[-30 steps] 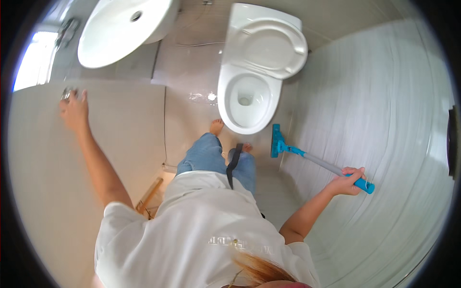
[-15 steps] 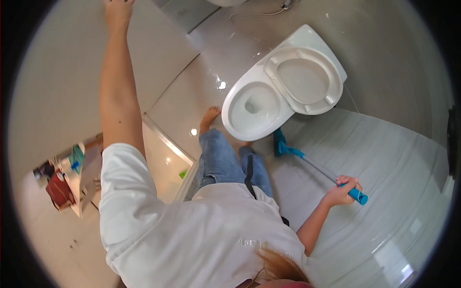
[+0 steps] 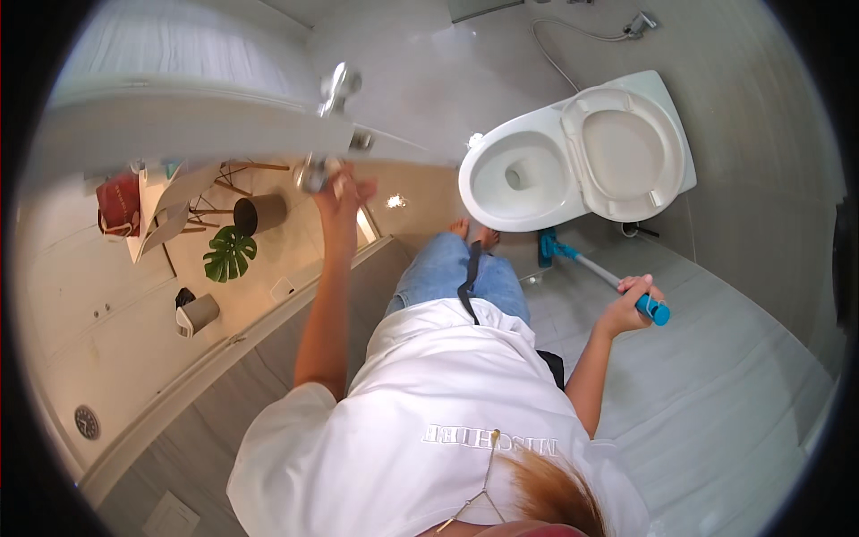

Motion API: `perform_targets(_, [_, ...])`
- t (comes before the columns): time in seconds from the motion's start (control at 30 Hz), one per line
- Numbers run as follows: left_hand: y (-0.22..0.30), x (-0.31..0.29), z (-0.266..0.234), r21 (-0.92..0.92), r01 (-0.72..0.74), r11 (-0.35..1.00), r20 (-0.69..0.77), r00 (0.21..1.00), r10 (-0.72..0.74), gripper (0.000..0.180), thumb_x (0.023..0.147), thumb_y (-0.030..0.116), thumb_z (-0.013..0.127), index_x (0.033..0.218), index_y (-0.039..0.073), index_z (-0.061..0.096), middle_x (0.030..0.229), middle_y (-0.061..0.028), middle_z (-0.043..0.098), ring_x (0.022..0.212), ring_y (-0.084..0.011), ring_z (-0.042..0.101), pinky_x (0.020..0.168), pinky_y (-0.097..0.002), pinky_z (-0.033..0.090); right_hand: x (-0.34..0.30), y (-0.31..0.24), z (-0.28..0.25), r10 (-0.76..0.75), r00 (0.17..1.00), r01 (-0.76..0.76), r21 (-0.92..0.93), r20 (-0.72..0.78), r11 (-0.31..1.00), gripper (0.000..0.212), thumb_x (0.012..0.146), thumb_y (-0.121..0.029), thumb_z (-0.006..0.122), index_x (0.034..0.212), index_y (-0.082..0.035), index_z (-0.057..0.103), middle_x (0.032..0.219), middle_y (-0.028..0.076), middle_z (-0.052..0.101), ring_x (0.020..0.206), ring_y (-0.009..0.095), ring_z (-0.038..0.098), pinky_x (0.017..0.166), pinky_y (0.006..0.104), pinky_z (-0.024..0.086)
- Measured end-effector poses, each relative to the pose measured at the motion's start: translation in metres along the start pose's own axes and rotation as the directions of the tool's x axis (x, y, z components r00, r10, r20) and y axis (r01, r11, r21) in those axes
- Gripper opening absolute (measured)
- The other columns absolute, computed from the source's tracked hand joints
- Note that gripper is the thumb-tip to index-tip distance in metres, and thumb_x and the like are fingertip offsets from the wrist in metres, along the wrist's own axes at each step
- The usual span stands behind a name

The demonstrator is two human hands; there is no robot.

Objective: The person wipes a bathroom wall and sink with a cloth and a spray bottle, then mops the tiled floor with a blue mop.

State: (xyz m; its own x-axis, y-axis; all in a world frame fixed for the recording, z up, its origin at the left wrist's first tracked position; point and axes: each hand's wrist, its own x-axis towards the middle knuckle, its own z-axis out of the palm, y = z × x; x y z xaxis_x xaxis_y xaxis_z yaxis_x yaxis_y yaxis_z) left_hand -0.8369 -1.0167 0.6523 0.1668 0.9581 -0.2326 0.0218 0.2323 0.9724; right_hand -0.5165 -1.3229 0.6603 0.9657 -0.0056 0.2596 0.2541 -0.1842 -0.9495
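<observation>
My right hand (image 3: 632, 306) is wrapped round the grey pole of a long-handled mop (image 3: 598, 268), just below its blue end grip. The mop slants down to a narrow blue head on the floor beside the toilet (image 3: 522, 179); the head's exact form is too small to tell. My left hand (image 3: 342, 201) is up at a chrome door knob (image 3: 312, 174) on the edge of a white door (image 3: 206, 125). Its fingers are smeared by motion, so their grip does not show clearly. The toilet's lid is raised, and its bowl lies uncovered.
My bare feet (image 3: 472, 231) stand near the toilet bowl. A hose with a sprayer (image 3: 640, 25) hangs at the far wall. Beyond the doorway at left are a potted plant (image 3: 231, 253), a small bin (image 3: 197, 313) and a red bag (image 3: 119, 204) on a table.
My left arm has come in from the upper left and bent. The door now shows edge-on with its knob. My right hand keeps hold of the mop. The whole view has shifted.
</observation>
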Motion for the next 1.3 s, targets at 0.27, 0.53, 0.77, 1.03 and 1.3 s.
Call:
perform_targets(0.27, [-0.054, -0.1, -0.038, -0.116, 0.389, 0.914, -0.263, 0.875, -0.406, 0.071, 0.096, 0.029, 0.07, 0.147, 0.01, 0.026, 0.142, -0.0144, 0.043, 0.127, -0.0346, 0.055, 0.097, -0.0479, 0.053, -0.019, 0.015, -0.007, -0.006, 0.931, -0.029, 0.091, 0.365, 0.995, 0.019, 0.096, -0.003, 0.06, 0.081, -0.003, 0.049, 0.064, 0.007, 0.056, 0.056, 0.014, 0.053, 0.054, 0.0286, 0.044])
perform_targets(0.53, [-0.04, -0.113, -0.137, 0.022, 0.694, 0.719, -0.337, 0.682, -0.649, 0.08, 0.094, 0.056, 0.062, 0.143, -0.004, 0.039, 0.138, -0.0246, 0.049, 0.106, -0.0376, 0.066, 0.085, -0.0423, 0.06, -0.056, -0.007, 0.036, -0.276, 0.696, 0.242, 0.145, 0.663, 0.959, 0.02, 0.082, 0.004, 0.068, 0.075, -0.004, 0.052, 0.067, 0.011, 0.061, 0.055, 0.022, 0.059, 0.057, 0.0298, 0.051])
perform_targets(0.77, [-0.055, -0.068, -0.074, 0.325, 0.787, 0.524, 0.071, 0.532, -0.844, 0.07, 0.093, 0.059, 0.062, 0.12, -0.005, 0.064, 0.11, -0.0166, 0.069, 0.095, -0.0229, 0.071, 0.081, -0.0335, 0.06, -0.071, -0.016, 0.096, -0.322, 0.529, 0.009, 0.375, 0.785, 0.927, 0.022, 0.08, 0.011, 0.067, 0.073, -0.003, 0.051, 0.059, 0.008, 0.053, 0.05, 0.021, 0.054, 0.05, 0.0291, 0.045])
perform_targets(1.03, [-0.219, 0.034, 0.015, 0.292, 0.949, 0.121, 0.305, 0.028, -0.952, 0.086, 0.089, 0.072, 0.056, 0.13, -0.004, 0.056, 0.117, -0.0232, 0.067, 0.099, -0.0345, 0.068, 0.092, -0.0461, 0.055, -0.149, -0.053, 0.203, -0.376, 0.47, -0.066, 0.457, 0.798, 0.887, 0.019, 0.082, 0.011, 0.068, 0.078, -0.001, 0.053, 0.063, 0.009, 0.058, 0.053, 0.02, 0.059, 0.051, 0.0306, 0.049])
perform_targets(1.3, [-0.323, 0.111, 0.091, -0.544, 0.827, 0.142, 0.143, 0.258, -0.956, 0.014, 0.099, 0.011, 0.05, 0.105, -0.001, 0.052, 0.093, -0.015, 0.06, 0.071, -0.0244, 0.063, 0.057, -0.0361, 0.058, -0.157, -0.056, 0.265, 0.031, 0.741, -0.347, 0.342, 0.671, 0.873, 0.01, 0.091, -0.002, 0.058, 0.091, -0.003, 0.048, 0.081, 0.011, 0.057, 0.08, 0.026, 0.06, 0.083, 0.0424, 0.051])
